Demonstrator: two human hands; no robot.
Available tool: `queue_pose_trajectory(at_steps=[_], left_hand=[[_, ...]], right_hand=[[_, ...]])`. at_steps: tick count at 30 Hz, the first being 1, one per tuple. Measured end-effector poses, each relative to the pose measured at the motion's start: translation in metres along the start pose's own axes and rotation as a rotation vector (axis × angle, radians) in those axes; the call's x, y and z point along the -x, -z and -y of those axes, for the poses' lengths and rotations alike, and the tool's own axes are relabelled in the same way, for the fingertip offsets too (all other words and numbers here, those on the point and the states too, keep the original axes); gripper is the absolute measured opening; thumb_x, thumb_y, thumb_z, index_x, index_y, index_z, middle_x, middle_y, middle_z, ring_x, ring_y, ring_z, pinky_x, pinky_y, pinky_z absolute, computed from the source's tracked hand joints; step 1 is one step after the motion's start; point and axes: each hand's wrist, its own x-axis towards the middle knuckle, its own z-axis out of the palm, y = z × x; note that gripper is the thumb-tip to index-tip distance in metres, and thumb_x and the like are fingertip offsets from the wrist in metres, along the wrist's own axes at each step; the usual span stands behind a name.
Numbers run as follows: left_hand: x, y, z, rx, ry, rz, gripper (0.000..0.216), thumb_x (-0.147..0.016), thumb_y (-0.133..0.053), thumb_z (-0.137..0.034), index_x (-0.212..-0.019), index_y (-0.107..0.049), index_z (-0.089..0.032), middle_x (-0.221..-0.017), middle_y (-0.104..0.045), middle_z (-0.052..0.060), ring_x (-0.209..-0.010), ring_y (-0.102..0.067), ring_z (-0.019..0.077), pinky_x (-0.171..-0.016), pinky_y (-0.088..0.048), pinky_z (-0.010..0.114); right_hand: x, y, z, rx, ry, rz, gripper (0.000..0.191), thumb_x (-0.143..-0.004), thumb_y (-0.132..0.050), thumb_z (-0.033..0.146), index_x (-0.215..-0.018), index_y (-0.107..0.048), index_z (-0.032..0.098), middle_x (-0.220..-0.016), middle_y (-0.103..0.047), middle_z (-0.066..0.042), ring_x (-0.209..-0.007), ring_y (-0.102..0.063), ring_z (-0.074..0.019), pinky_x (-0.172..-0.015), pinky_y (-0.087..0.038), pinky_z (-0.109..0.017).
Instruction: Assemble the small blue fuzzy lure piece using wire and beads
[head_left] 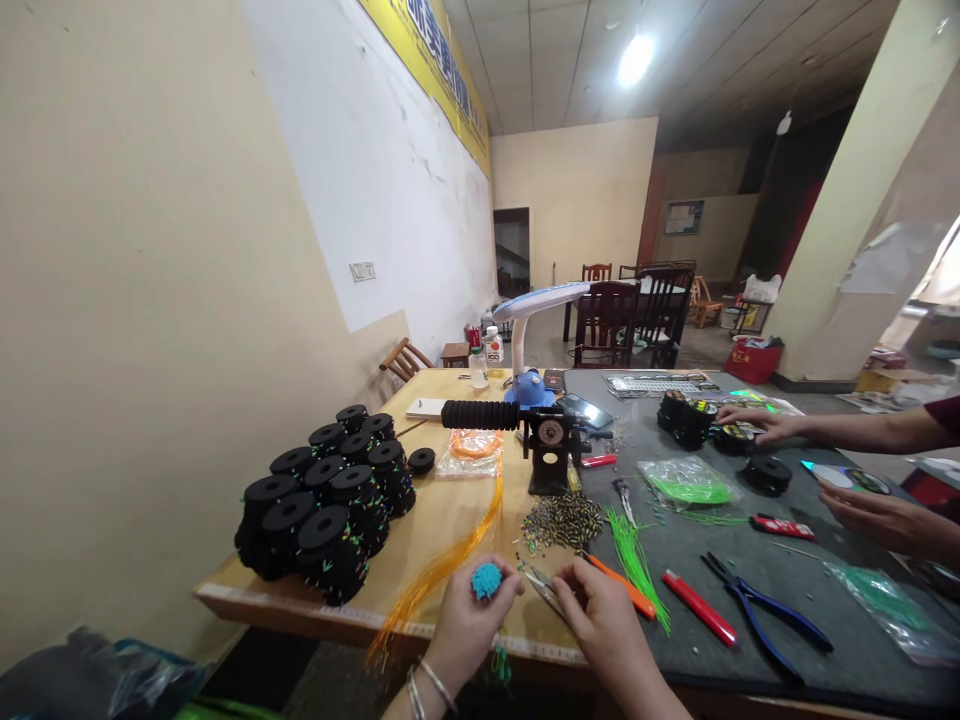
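My left hand (474,610) is closed round a tight turquoise bundle (486,580), whose cut-looking ends face up. Below that hand, some green-teal loops (501,662) hang at the table edge. Just to the right, the fingers of my right hand (596,610) are pinched on a pointed metal tool (541,588); its tip points toward the left hand, and most of it is hidden by my fingers. An orange-handled tool (626,588) lies beyond the right hand, beside a bunch of bright green strands (634,555). Long orange strands (450,560) trail over the table left of my hands.
Black foam spools (322,480) are stacked at left. A black winding device (551,440) stands ahead, behind a pile of small beads (562,520). On the grey mat lie pliers (757,610) and a red lighter-like stick (699,607). A co-worker's hands (765,425) handle spools at right.
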Motion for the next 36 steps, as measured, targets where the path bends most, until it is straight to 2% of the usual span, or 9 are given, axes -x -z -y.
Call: queue_pose_trajectory(at_steps=[3,6,13,19,21,27,32,34,36], left_hand=[[0.001,-0.007,0.002,-0.078,-0.094,-0.024,0.023,-0.078,-0.066,-0.036,-0.071,-0.065,-0.015,-0.063,-0.064,0.002,-0.059,-0.057,0.0142,-0.056,-0.046,0.021],[0.001,-0.01,0.007,-0.108,-0.128,0.014,0.021,-0.079,-0.066,-0.035,-0.076,-0.069,-0.014,-0.069,-0.069,0.004,-0.065,-0.061,0.0165,-0.062,-0.049,0.023],[0.0,-0.007,0.008,-0.186,-0.208,0.084,0.019,-0.079,-0.069,-0.033,-0.079,-0.075,-0.015,-0.072,-0.072,0.006,-0.071,-0.066,0.0182,-0.068,-0.05,0.025],[0.0,-0.003,-0.003,-0.383,-0.347,0.181,0.011,-0.082,-0.063,-0.022,-0.084,-0.074,-0.018,-0.074,-0.071,0.005,-0.069,-0.065,0.0172,-0.064,-0.048,0.024],[0.0,-0.003,-0.004,-0.415,-0.364,0.174,0.012,-0.083,-0.06,-0.02,-0.082,-0.072,-0.018,-0.074,-0.071,0.005,-0.07,-0.065,0.0181,-0.065,-0.047,0.025],[0.0,-0.004,0.003,-0.435,-0.306,0.153,0.014,-0.085,-0.054,-0.019,-0.081,-0.067,-0.017,-0.077,-0.069,0.007,-0.074,-0.064,0.0205,-0.068,-0.047,0.027],[0.004,-0.002,0.008,-0.498,-0.332,0.211,0.025,-0.073,-0.05,-0.002,-0.083,-0.067,-0.019,-0.081,-0.068,0.007,-0.079,-0.063,0.0215,-0.07,-0.045,0.027],[0.004,-0.002,0.007,-0.525,-0.338,0.205,0.029,-0.068,-0.051,0.0,-0.084,-0.066,-0.019,-0.081,-0.068,0.007,-0.079,-0.063,0.0225,-0.069,-0.045,0.028],[0.003,-0.003,0.005,-0.499,-0.32,0.184,0.024,-0.07,-0.053,-0.004,-0.084,-0.065,-0.018,-0.082,-0.068,0.008,-0.079,-0.062,0.0228,-0.07,-0.045,0.028]], right_hand=[[0.003,-0.012,0.0,-0.124,-0.061,0.041,0.03,-0.085,-0.045,0.042,-0.068,-0.053,0.019,-0.062,-0.058,-0.003,-0.056,-0.055,-0.0157,-0.052,-0.037,-0.024],[0.004,-0.018,0.003,-0.33,-0.16,0.117,0.034,-0.083,-0.047,0.049,-0.07,-0.051,0.019,-0.06,-0.056,-0.001,-0.046,-0.051,-0.0121,-0.044,-0.036,-0.022],[0.004,-0.018,0.006,-0.593,-0.304,0.201,0.046,-0.07,-0.056,0.063,-0.068,-0.048,0.018,-0.054,-0.053,0.003,-0.036,-0.044,-0.0063,-0.036,-0.032,-0.018],[0.0,-0.016,0.006,-0.618,-0.374,0.24,0.052,-0.064,-0.06,0.067,-0.067,-0.051,0.016,-0.051,-0.056,0.003,-0.032,-0.044,-0.0057,-0.032,-0.028,-0.017],[-0.002,-0.015,0.007,-0.641,-0.381,0.255,0.054,-0.063,-0.06,0.069,-0.067,-0.053,0.015,-0.054,-0.059,0.001,-0.032,-0.044,-0.0053,-0.032,-0.028,-0.017],[-0.005,-0.016,0.007,-0.704,-0.394,0.283,0.057,-0.061,-0.061,0.07,-0.069,-0.056,0.013,-0.064,-0.065,-0.002,-0.033,-0.048,-0.0055,-0.031,-0.029,-0.017],[-0.004,-0.017,0.009,-0.673,-0.385,0.269,0.053,-0.065,-0.058,0.066,-0.067,-0.057,0.014,-0.061,-0.064,-0.002,-0.033,-0.048,-0.0057,-0.032,-0.029,-0.017],[-0.003,-0.017,0.01,-0.666,-0.379,0.252,0.051,-0.066,-0.058,0.064,-0.067,-0.057,0.013,-0.062,-0.064,-0.002,-0.034,-0.048,-0.006,-0.032,-0.029,-0.017],[-0.003,-0.017,0.01,-0.672,-0.379,0.258,0.049,-0.067,-0.057,0.062,-0.071,-0.06,0.013,-0.066,-0.065,-0.003,-0.034,-0.049,-0.0064,-0.032,-0.03,-0.017]])
